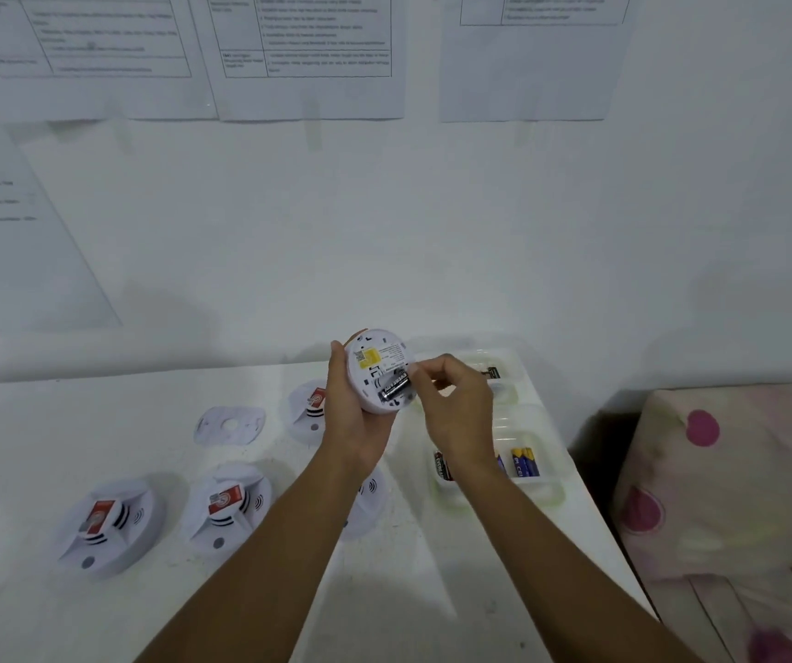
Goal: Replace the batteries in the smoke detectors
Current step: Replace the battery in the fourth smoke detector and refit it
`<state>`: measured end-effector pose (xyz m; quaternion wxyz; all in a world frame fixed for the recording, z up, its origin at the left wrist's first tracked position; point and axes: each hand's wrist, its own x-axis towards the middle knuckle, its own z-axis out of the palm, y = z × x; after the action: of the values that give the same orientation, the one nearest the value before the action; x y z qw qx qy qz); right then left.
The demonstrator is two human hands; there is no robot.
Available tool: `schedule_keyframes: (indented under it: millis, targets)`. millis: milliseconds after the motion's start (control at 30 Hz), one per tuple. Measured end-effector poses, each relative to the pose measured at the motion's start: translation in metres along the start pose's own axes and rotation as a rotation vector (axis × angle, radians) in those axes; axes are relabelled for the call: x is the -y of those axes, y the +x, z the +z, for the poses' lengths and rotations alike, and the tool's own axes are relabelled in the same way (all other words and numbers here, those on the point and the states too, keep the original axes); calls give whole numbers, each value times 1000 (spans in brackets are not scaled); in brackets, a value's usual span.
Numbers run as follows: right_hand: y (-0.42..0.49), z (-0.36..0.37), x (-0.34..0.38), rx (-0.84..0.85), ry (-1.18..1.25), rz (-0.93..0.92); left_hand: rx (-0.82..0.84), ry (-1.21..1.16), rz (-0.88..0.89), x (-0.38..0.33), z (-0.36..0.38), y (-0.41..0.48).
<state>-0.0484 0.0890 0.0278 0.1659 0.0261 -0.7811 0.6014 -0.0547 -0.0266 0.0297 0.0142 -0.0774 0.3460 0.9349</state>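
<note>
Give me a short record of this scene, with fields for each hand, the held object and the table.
Left hand: grips the round white plastic smoke detector, its back facing the camera.
Right hand: fingers pinch the end of the black cylindrical battery in its open compartment.
Table: three white smoke detectors with red stickers, face up; a fourth partly hidden by the arm; a flat white mounting plate.
Right side: clear plastic trays, one holding blue-and-yellow batteries.

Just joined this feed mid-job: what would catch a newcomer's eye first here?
First, the detector held mid-frame in the left hand, back toward the camera, while the right hand pinches the end of a black battery in its open bay. Next come the red-labelled detectors on the white table to the left, and the blue batteries in a clear tray on the right.
</note>
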Motion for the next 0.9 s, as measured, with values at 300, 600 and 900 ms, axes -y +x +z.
schedule_keyframes:
  millis: [300,600,900]
  targets:
    - [8,-20,-22,228,-345,-363,-14,29,28,-2,0,12]
    - [135,-64,-37,447,-919,-63,28,51,13,-10,-7,22]
    - [147,-32,-45,531,-1240,-40,54,77,30,-13,-15,30]
